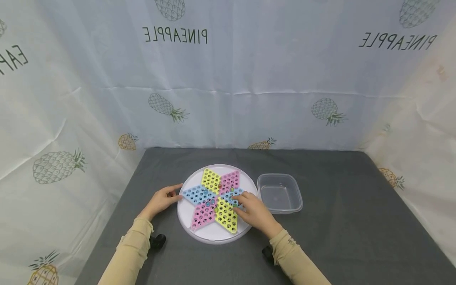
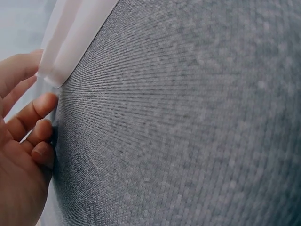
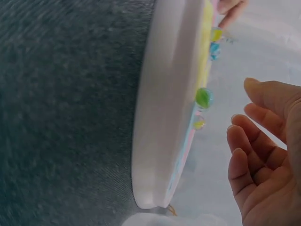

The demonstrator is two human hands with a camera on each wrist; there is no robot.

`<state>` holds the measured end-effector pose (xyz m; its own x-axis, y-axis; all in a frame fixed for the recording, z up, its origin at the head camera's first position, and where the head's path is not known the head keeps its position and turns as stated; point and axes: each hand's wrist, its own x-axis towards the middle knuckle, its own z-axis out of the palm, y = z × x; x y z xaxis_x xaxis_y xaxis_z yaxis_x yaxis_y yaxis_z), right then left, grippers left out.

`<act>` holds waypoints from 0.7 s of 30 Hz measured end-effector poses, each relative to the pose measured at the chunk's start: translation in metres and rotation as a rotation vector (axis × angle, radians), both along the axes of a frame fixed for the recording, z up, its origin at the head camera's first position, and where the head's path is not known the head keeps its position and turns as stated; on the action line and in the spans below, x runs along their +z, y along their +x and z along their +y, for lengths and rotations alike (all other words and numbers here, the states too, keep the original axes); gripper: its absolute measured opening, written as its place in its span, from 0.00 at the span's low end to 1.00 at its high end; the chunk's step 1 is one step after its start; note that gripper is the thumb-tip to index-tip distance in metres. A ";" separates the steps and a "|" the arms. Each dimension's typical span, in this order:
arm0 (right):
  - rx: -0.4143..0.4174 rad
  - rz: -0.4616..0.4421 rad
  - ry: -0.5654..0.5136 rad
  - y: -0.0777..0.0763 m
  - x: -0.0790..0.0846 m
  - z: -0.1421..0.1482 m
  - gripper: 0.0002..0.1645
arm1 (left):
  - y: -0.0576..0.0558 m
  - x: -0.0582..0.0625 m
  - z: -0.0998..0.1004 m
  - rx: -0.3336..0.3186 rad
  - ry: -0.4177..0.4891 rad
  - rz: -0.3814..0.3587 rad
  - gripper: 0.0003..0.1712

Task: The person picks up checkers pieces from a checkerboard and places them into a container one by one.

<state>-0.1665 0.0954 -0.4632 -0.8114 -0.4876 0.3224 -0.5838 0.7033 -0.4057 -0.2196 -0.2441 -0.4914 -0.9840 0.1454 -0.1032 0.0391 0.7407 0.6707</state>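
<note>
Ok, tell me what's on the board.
A pink, yellow and blue star, with several marbles around its middle. In the head view, the right hand covers part of one blue section; anything beneath can't be seen there.

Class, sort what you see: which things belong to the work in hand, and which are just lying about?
Part of the work, it seems:
white board with coloured star
marbles on it
left hand, touching the board
right hand, over the star

Apparently just about:
clear plastic container beside the board, possibly for marbles
dark grey cloth
pineapple-print curtain
</note>
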 end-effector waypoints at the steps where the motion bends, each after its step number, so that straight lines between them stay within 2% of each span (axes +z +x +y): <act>1: -0.003 0.017 0.029 -0.001 -0.001 -0.001 0.18 | 0.000 0.000 0.000 -0.001 -0.005 0.003 0.30; 5: -0.026 0.092 0.139 -0.002 -0.006 -0.002 0.16 | -0.001 -0.001 0.000 -0.019 -0.024 0.016 0.29; 7: -0.043 0.146 0.179 -0.003 -0.008 -0.003 0.15 | -0.002 -0.001 0.001 -0.007 -0.017 0.014 0.29; 11: -0.082 0.211 0.201 -0.006 -0.011 -0.003 0.13 | -0.002 -0.002 0.003 0.017 0.014 0.017 0.28; 21: -0.135 0.157 0.207 -0.007 -0.017 -0.005 0.09 | -0.002 -0.002 0.003 0.058 0.039 -0.011 0.27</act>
<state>-0.1736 0.0908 -0.4805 -0.8213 -0.4472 0.3542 -0.5238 0.8371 -0.1576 -0.2214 -0.2412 -0.4937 -0.9897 0.0926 -0.1090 -0.0101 0.7149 0.6991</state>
